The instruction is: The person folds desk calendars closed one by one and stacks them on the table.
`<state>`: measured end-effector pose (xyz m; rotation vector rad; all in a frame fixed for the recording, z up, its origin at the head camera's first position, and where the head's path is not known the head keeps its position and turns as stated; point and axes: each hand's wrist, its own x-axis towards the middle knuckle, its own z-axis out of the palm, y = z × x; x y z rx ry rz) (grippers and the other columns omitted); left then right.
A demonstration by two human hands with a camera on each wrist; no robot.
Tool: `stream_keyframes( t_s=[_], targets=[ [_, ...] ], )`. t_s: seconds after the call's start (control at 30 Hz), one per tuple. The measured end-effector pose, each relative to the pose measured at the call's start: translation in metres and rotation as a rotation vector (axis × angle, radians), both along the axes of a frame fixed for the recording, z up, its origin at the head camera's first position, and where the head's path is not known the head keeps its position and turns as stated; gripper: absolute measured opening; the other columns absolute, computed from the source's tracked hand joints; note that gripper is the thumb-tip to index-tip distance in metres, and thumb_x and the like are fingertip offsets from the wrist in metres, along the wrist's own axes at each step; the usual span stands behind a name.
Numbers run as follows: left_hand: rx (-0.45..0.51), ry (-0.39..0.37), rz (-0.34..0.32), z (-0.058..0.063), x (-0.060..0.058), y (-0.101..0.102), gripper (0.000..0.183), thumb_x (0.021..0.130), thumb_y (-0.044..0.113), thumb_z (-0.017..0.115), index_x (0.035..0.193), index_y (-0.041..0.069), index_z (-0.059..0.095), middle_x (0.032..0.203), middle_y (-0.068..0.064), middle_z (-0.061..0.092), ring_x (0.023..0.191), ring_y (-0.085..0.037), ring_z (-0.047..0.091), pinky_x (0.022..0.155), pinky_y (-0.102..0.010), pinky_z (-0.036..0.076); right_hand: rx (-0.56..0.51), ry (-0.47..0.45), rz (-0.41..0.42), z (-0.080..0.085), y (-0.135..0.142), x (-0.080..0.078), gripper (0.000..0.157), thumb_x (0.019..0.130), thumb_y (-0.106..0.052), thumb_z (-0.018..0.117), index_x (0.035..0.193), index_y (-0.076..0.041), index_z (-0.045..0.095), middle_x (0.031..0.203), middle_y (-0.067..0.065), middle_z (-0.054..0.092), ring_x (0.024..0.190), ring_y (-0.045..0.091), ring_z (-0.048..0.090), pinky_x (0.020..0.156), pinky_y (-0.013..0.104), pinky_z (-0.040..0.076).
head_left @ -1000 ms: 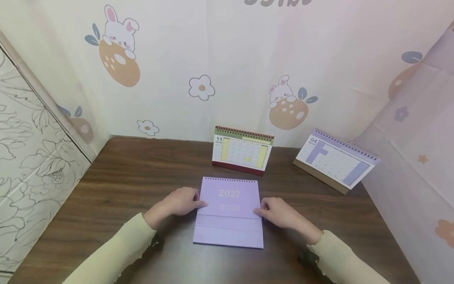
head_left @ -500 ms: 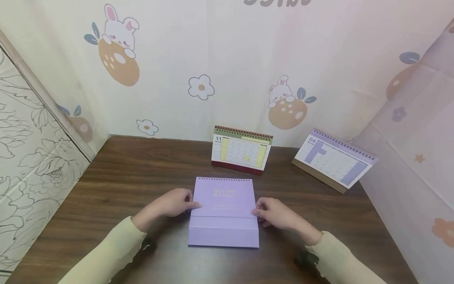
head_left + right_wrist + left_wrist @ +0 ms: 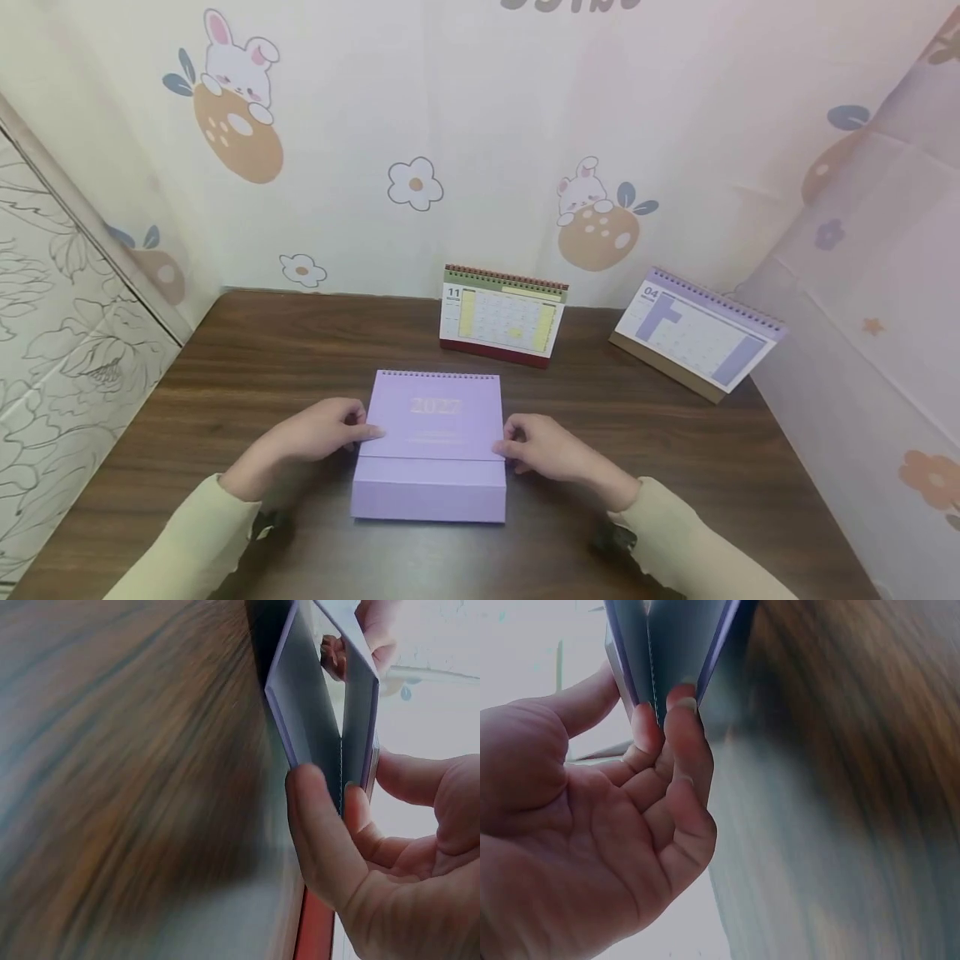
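Note:
A purple desk calendar (image 3: 431, 469) marked 2027 lies tilted back between both hands, its spiral binding at the far end. My left hand (image 3: 318, 429) holds its left edge, with the thumb on the cover. Across from it, my right hand (image 3: 551, 447) pinches the right edge between thumb and fingers. In the left wrist view, fingers reach into the gap of the folded stand (image 3: 686, 641). Seen from the right wrist, the stand's panels (image 3: 300, 705) spread apart in a wedge, with a fingertip inside it and another finger along the lower panel.
Behind it stands a desk calendar (image 3: 501, 321) with a green top and red base, showing 11. Another purple-and-white calendar (image 3: 693, 337) stands angled at the back right. Patterned cloth (image 3: 337, 125) hangs behind the dark wooden table (image 3: 277, 350).
Both hands have shifted the purple calendar to the left. Its stand has opened from nearly flat, so the front panel now rises higher and the cover is lifted.

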<state>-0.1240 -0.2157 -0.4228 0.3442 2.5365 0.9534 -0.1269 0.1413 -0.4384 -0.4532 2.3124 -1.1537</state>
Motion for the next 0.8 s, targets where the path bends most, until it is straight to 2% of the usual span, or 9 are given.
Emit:
stream_keyframes(
  t_s=[0.17, 0.27, 0.53, 0.8],
  targets=[
    [0.020, -0.028, 0.034, 0.007, 0.002, -0.021, 0.036, 0.093, 0.041, 0.069, 0.082, 0.009, 0.056, 0.073, -0.002, 0.054, 0.067, -0.018, 0.048, 0.058, -0.033, 0.039, 0.026, 0.108, 0.019, -0.001, -0.020, -0.003, 0.022, 0.094, -0.026, 0.071, 0.086, -0.007, 0.061, 0.091, 0.004, 0.056, 0.070, 0.015, 0.061, 0.064, 0.031, 0.053],
    [0.016, -0.034, 0.054, 0.009, 0.003, -0.034, 0.035, 0.093, 0.041, 0.069, 0.082, 0.010, 0.055, 0.074, -0.002, 0.053, 0.067, -0.018, 0.047, 0.058, -0.031, 0.037, 0.014, 0.130, 0.024, -0.003, -0.034, -0.006, 0.022, 0.094, -0.026, 0.071, 0.085, -0.008, 0.062, 0.094, 0.004, 0.055, 0.070, 0.013, 0.060, 0.064, 0.030, 0.052],
    [0.040, -0.030, 0.096, 0.002, 0.003, -0.075, 0.032, 0.094, 0.034, 0.069, 0.085, 0.008, 0.054, 0.075, -0.003, 0.056, 0.073, -0.020, 0.051, 0.061, -0.031, 0.037, -0.049, 0.113, 0.017, -0.009, -0.072, -0.007, 0.017, 0.090, -0.022, 0.075, 0.083, -0.010, 0.065, 0.092, 0.001, 0.056, 0.078, 0.013, 0.058, 0.067, 0.030, 0.048],
    [0.043, -0.055, 0.166, -0.004, 0.011, -0.107, 0.032, 0.096, 0.032, 0.067, 0.086, 0.005, 0.053, 0.074, -0.005, 0.056, 0.075, -0.022, 0.052, 0.064, -0.032, 0.038, -0.143, 0.061, -0.091, -0.015, -0.111, -0.009, 0.014, 0.084, -0.020, 0.081, 0.079, -0.012, 0.071, 0.087, -0.001, 0.062, 0.076, 0.013, 0.058, 0.065, 0.030, 0.048]
  ],
)
